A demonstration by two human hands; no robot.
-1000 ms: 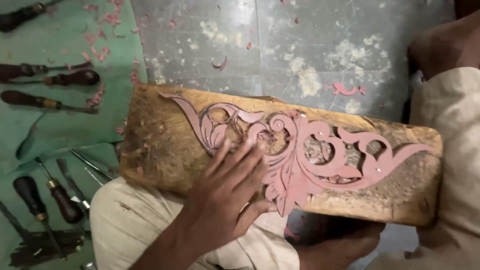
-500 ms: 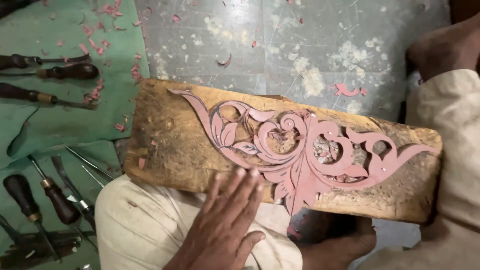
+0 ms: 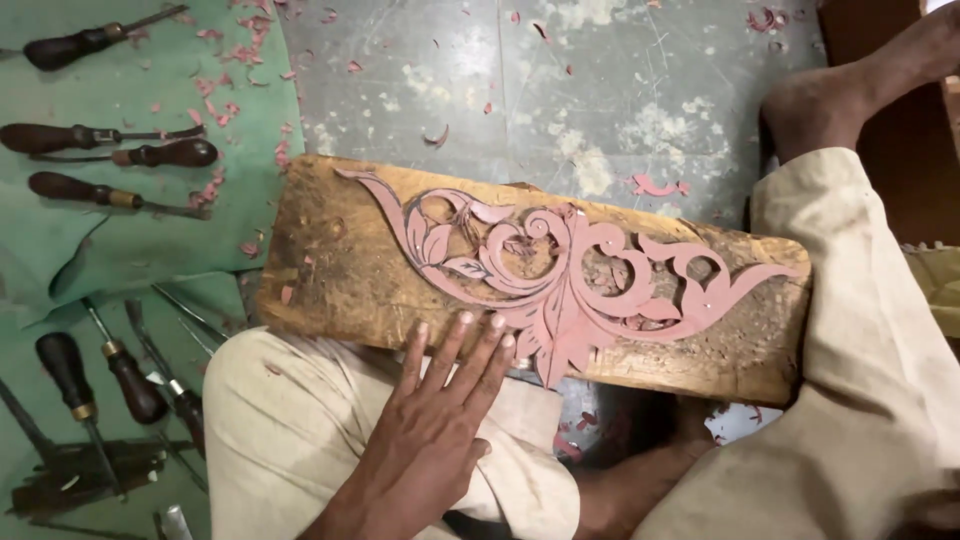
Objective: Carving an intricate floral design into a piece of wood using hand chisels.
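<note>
- left hand [image 3: 430,420]: lower centre, fingers spread flat, fingertips touching wooden board [image 3: 340,270] edge
- pink scroll carving [image 3: 560,275]: centre, on board
- chisels [image 3: 110,190]: left, on green cloth [image 3: 60,250]

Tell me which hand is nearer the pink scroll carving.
Left. The left hand lies flat with fingertips at the wooden board's near edge, just below the carving. The right hand is out of view.

No packages, labels, signs or screens in view.
</note>
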